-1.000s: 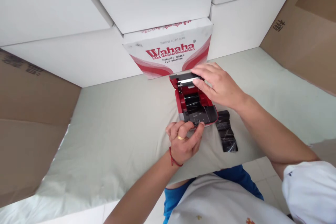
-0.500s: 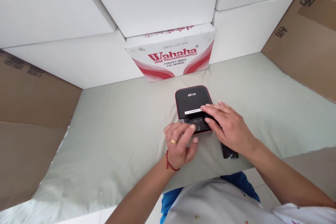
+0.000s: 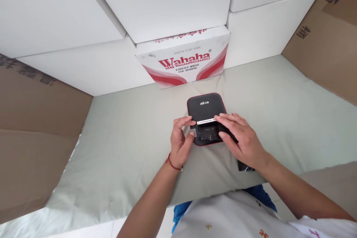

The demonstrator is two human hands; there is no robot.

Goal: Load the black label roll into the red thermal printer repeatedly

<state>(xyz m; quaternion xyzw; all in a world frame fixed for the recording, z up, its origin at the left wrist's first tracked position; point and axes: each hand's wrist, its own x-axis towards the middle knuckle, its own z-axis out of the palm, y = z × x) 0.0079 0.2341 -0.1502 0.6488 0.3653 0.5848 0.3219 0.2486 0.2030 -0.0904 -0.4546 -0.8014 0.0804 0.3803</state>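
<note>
A black receipt printer with a thin red edge lies flat on the cloth. A white warning strip runs across it, and below that a shiny dark window or recess shows. My left hand grips its left edge, thumb below and curled fingers above, beside a small grey patch. On the right side my right hand holds the printer, fingertips at the strip's end and thumb near the dark window. Under the right wrist lies a shiny black flat piece, mostly hidden; I cannot tell what it is.
A red and white Wahaha water carton stands behind the printer against stacked white boxes. Brown cardboard panels wall in the left and right. A pale green cloth covers the table, whose front edge is near my body.
My left hand has moved from the printer's front edge to its left edge, uncovering the front left corner. My right hand keeps its place on the printer. The view has shifted slightly.
</note>
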